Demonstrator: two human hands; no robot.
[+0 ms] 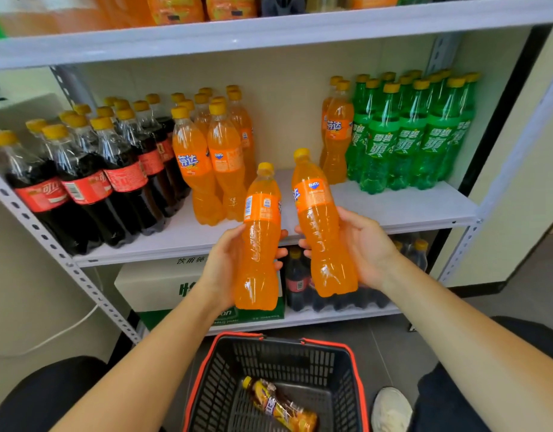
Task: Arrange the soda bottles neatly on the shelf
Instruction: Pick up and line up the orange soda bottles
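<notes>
My left hand (223,260) grips an orange soda bottle (259,241) around its lower body, held upright in front of the middle shelf (403,207). My right hand (361,247) grips a second orange soda bottle (322,226), tilted slightly left. Both bottles hang in the air before a gap on the shelf. To the left of the gap stands a group of orange bottles (213,157); two more orange bottles (336,132) stand to its right. One orange bottle (281,406) lies in the basket (206,369) below.
Cola bottles (91,173) fill the shelf's left part, green soda bottles (412,132) the right. An upper shelf (269,29) holds more orange bottles. The lower shelf has a carton (157,285) and dark bottles (300,282). My knees flank the basket on the floor.
</notes>
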